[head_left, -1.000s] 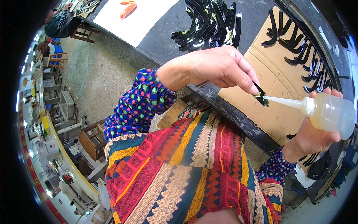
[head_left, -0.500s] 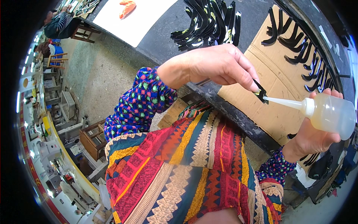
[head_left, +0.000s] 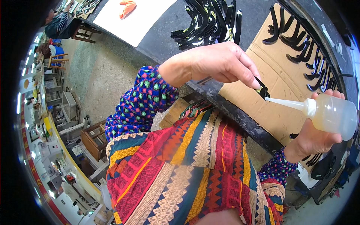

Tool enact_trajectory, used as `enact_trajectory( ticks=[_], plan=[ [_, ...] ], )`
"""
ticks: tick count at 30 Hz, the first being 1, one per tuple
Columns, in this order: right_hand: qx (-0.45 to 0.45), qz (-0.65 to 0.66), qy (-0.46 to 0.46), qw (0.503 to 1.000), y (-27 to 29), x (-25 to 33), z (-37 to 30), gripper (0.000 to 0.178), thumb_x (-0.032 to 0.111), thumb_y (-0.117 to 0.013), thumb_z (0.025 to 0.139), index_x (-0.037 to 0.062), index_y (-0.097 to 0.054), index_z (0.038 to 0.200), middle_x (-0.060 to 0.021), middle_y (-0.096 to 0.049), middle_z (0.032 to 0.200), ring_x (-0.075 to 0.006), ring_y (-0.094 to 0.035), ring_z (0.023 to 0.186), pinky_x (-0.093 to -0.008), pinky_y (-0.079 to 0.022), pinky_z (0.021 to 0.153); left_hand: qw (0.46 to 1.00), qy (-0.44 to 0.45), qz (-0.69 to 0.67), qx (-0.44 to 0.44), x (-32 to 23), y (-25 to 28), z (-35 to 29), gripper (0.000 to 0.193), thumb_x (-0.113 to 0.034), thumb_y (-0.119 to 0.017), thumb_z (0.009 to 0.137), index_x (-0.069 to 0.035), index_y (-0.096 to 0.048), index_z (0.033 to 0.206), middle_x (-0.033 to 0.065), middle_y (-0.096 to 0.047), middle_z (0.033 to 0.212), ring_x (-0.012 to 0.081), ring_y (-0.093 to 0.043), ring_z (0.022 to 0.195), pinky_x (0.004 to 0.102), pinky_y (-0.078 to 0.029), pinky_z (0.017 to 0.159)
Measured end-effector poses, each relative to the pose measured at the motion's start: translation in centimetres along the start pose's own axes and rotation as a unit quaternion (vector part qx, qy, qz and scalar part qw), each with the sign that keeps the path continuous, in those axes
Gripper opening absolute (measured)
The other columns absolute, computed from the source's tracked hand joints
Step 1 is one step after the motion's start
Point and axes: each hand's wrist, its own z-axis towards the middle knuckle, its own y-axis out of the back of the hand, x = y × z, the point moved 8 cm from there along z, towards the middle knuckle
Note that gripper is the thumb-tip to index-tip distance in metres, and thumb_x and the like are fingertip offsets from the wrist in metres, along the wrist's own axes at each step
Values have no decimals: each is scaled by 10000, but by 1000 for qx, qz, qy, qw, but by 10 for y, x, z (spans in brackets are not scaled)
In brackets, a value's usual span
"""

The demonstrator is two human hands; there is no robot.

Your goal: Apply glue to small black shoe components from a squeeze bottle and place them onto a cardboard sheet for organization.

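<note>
My left hand [head_left: 221, 62] is closed, its thumb and fingers pinching a short, curved black strip [head_left: 264, 91] above the cardboard. A squeeze bottle [head_left: 335, 116] of translucent plastic, partly filled with yellowish liquid, lies sideways in my right hand [head_left: 317, 137], fingers wrapped round it. The bottle's long white nozzle points left, its tip at the lower end of the strip; whether it touches cannot be made out. Several black curved strips [head_left: 275, 28] lie in a row on the cardboard sheet [head_left: 247, 92]. Beyond my left hand, a pile of similar strips [head_left: 210, 22] with pale patches rests on the dark table.
The dark table [head_left: 153, 48] carries a white sheet [head_left: 127, 26] with an orange crumpled item [head_left: 127, 8] at the far left. A black pouch-like object [head_left: 323, 168] sits near my right forearm. Wooden stools [head_left: 85, 32] and a person [head_left: 62, 22] are at the upper left.
My left hand has shifted slightly, and the strip in its fingers has turned a little against the nozzle tip. My right hand and the bottle look almost still.
</note>
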Motion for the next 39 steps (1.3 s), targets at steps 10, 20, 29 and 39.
enact_trajectory(
  ticks=[10, 20, 29, 39],
  plan=[
    [-2, -4, -4, 1000, 4, -2, -2, 948, 484, -740, 576, -17, -311, 1259, -150, -404, 1244, -292, -398, 1161, -486, -311, 965, 1000, 0, -4, 5, 1, 0, 3, 128, -108, -648, 759, -27, -638, 858, -89, -386, 506, -14, -258, 401, 175, -137, 371],
    [-24, -11, -32, 999, 12, -11, -9, 952, 517, -702, 605, 11, -272, 1287, -136, -392, 1254, -317, -400, 1149, -495, -380, 907, 1000, 4, -13, 6, 2, -1, 8, 133, -107, -635, 770, -24, -636, 874, -84, -399, 508, -12, -263, 398, 174, -144, 365],
    [-130, 53, 24, 990, 119, 30, -37, 831, 396, -711, 657, 22, -297, 1272, -125, -387, 1249, -293, -372, 1172, -499, -328, 951, 983, 47, -176, 25, 29, -46, 76, 250, -96, -409, 891, -1, -442, 1120, 14, -473, 673, 86, -479, 589, 194, -415, 516],
    [-280, 27, 183, 942, 241, 108, -118, 723, 306, -683, 713, 6, -311, 1255, -134, -395, 1249, -289, -363, 1182, -480, -285, 984, 982, 21, -189, -4, 73, -189, 281, 90, -24, -433, 850, 13, -466, 925, 115, -579, 832, 160, -560, 708, 257, -481, 627]
  ],
)
